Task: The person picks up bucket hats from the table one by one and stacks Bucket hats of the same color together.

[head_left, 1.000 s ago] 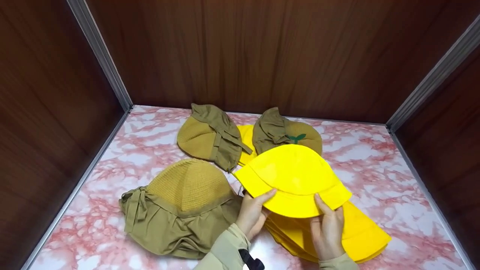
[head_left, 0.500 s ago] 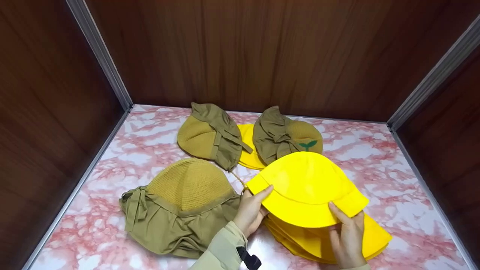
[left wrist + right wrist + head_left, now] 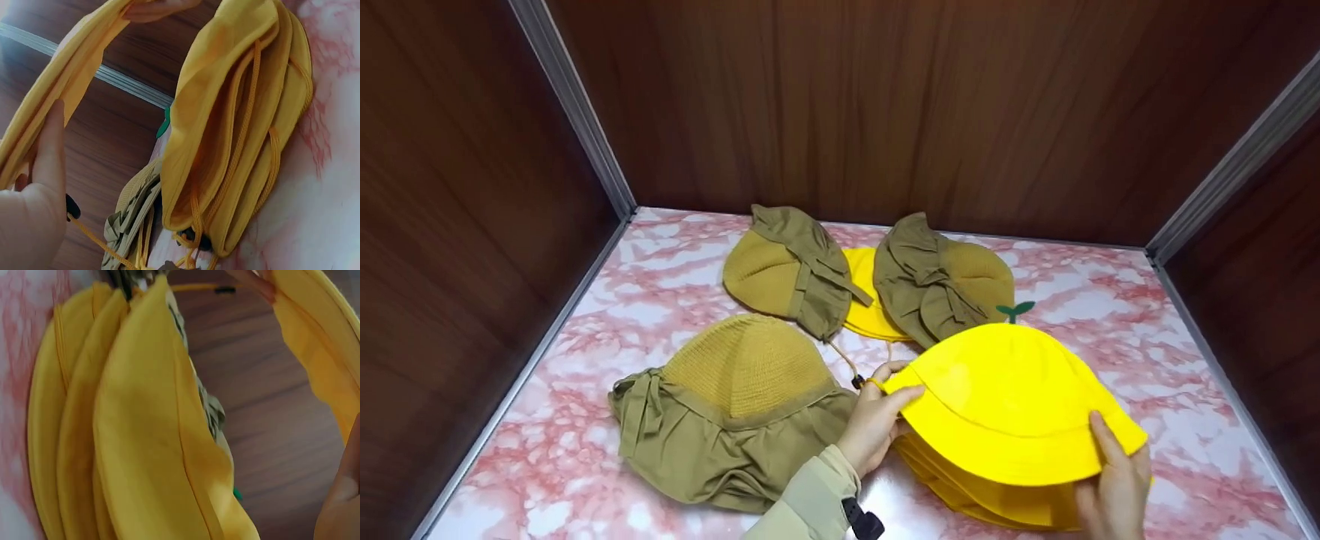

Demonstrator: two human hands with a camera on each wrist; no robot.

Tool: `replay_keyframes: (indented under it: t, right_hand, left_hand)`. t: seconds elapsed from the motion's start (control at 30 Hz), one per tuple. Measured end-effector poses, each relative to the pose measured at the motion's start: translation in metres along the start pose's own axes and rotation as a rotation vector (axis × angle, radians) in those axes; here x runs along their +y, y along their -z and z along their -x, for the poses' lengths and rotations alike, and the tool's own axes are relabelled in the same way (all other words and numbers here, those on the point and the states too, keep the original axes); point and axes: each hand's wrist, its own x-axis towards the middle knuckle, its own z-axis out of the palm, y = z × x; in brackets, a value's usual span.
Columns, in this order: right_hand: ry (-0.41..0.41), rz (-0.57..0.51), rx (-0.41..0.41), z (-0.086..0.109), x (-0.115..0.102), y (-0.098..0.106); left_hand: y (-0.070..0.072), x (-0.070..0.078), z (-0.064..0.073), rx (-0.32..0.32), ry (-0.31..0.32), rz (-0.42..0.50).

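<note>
Between my two hands hangs a yellow bucket hat [image 3: 1012,405], tilted, with a small green sprout [image 3: 1015,310] on its crown. My left hand [image 3: 871,429] pinches the left of its brim, thumb on top. My right hand [image 3: 1119,480] grips the right of the brim the same way. Just below lies a stack of yellow hats [image 3: 975,491], partly hidden by the held one; the left wrist view shows their nested brims [image 3: 225,124] and yellow cords [image 3: 247,107]. A black cord stopper [image 3: 73,206] shows beside my left hand.
Left of my hands lies a tan sun hat [image 3: 742,375] with a gathered brim. Toward the back are two more tan hats [image 3: 765,277], [image 3: 979,277] with a yellow hat [image 3: 861,270] partly under them. Brown wood-look panels [image 3: 840,112] enclose the marbled tabletop [image 3: 555,420].
Both hands have carried the yellow hat rightward and toward me, over the stack. My right hand has moved farther from my left, and more of the back right tan hat shows.
</note>
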Motion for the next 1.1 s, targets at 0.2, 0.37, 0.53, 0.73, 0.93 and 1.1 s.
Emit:
replay_keyframes:
  t: [0.2,0.37,0.53,0.73,0.93,1.1]
  right_hand:
    - [0.025,0.227,0.130,-0.008,-0.019,0.015]
    - [-0.010,0.424,0.224,-0.017,-0.028,0.032]
    - [-0.020,0.544,0.247,-0.022,-0.029,0.045]
    - [0.000,0.778,0.264,-0.025,-0.028,0.054]
    - [0.022,1.065,0.257,-0.029,-0.028,0.059]
    - [0.021,1.225,0.266,-0.031,-0.028,0.058]
  left_hand:
    - [-0.004,-0.009,0.001,-0.020,-0.047,-0.248]
    - [-0.006,-0.019,0.001,-0.076,-0.013,-0.354]
    - [-0.005,-0.026,0.000,-0.124,0.028,-0.357]
    - [-0.002,-0.028,-0.001,-0.083,0.004,-0.457]
    - [0.004,-0.032,-0.003,0.005,0.024,-0.566]
    - [0.006,-0.032,-0.003,0.034,0.020,-0.599]
